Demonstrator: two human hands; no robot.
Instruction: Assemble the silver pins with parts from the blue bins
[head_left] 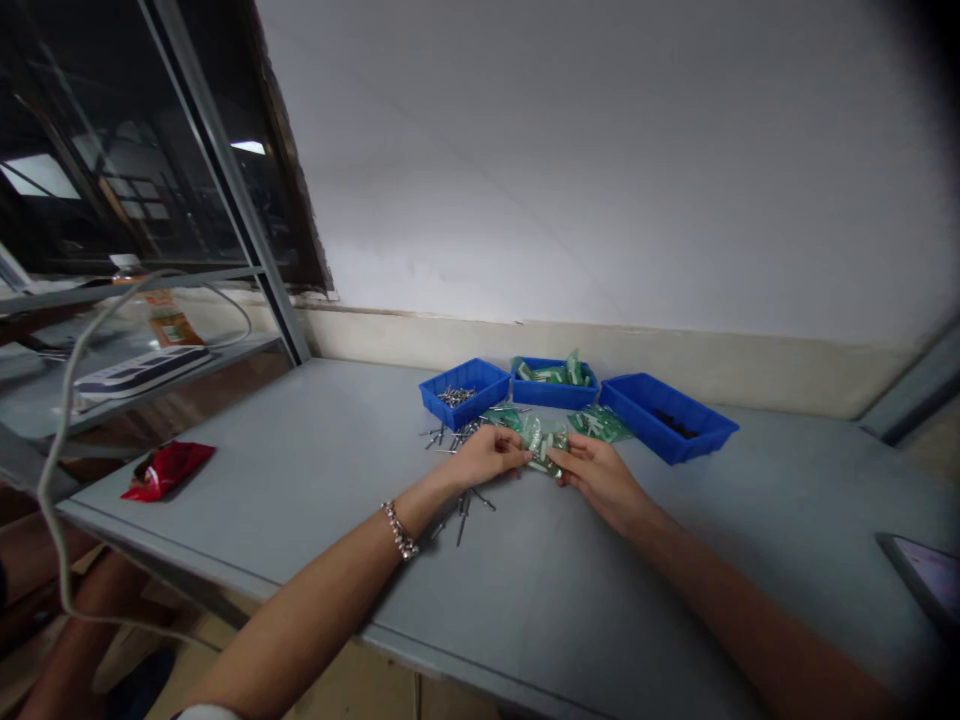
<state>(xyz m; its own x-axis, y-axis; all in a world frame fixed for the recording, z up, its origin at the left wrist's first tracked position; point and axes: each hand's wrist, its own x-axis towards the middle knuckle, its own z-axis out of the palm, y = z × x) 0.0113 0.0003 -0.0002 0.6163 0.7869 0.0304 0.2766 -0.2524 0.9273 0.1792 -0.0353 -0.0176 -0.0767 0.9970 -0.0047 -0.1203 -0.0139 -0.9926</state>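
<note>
Between both hands is a small clear and green plastic bag (541, 446) with small pale and metallic pieces in it. My left hand (484, 456) pinches its left side, and my right hand (596, 474) grips its right side. Loose rivets (463, 515) lie on the table by my left wrist, with more heaped behind that hand. Just behind my right hand lies another green bag (602, 423). Farther back stand a blue bin of rivets (448, 416), a blue bin of green bags (553, 396) and a blue bin with dark pieces (637, 412).
A red packet (166, 470) lies at the table's left. A phone (926, 575) rests at the right edge. On the left shelf are a power strip (142, 372) and a bottle (169, 320); a white cable (56, 460) hangs down. Another person's legs (94, 610) show at lower left.
</note>
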